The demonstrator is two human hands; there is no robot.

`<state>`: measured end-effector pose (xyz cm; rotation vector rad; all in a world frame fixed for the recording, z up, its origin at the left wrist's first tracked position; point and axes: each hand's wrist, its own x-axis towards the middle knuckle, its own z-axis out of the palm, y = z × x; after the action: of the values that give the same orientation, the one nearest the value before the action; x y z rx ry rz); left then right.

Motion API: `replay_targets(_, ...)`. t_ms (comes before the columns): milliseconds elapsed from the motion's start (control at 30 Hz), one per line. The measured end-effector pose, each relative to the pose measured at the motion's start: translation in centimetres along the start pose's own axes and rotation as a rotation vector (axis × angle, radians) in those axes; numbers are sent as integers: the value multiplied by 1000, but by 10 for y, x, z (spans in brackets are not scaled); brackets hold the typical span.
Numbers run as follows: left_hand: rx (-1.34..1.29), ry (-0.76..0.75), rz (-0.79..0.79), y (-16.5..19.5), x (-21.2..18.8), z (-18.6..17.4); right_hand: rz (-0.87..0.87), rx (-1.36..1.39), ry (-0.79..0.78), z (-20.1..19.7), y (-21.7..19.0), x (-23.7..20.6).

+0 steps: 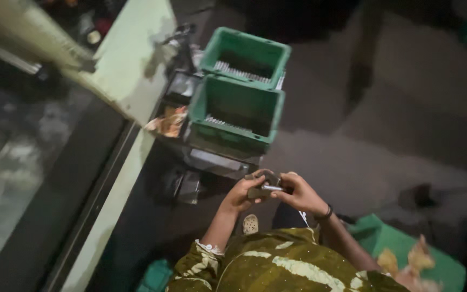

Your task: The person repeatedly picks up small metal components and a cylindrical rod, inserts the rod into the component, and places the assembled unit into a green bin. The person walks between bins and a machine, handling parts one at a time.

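A small dull-grey metal part (264, 187) is held between both hands, in the air above the dark floor (352, 157), just in front of the nearer crate. Left hand (242, 193): fingers curled closed around the part's left end. Right hand (300, 193): fingers pinched narrow on the right end, where a thin bright metal piece is seen; a dark band is worn on that wrist. Exact shape of the part cannot be told, due to blur.

Two green square plastic crates are stacked stepwise on the floor: near crate (237, 113), far crate (245, 57). A row of pale metal pieces is seen inside each. A pale green ledge (131, 65) runs along the left edge of the floor. Olive patterned sleeves and a light sandal (250, 224) are visible at the bottom.
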<state>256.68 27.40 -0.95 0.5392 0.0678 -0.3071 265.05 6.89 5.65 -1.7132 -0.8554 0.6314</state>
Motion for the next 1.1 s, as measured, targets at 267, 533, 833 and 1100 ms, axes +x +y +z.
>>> replay_targets(267,-73,330,315,34,-19,-3,-61,33,-560,-15,-9,123)
replay_targets(533,-306,700,710,37,17,-4,-51,232,-750,-51,-13,219)
replay_targets(833,-452,978,831,17,80,0,-169,121,-955,-68,22,269)
replay_targets(1100,-548,960,1077,-48,82,-4,-379,-55,-1166,-44,14,260)
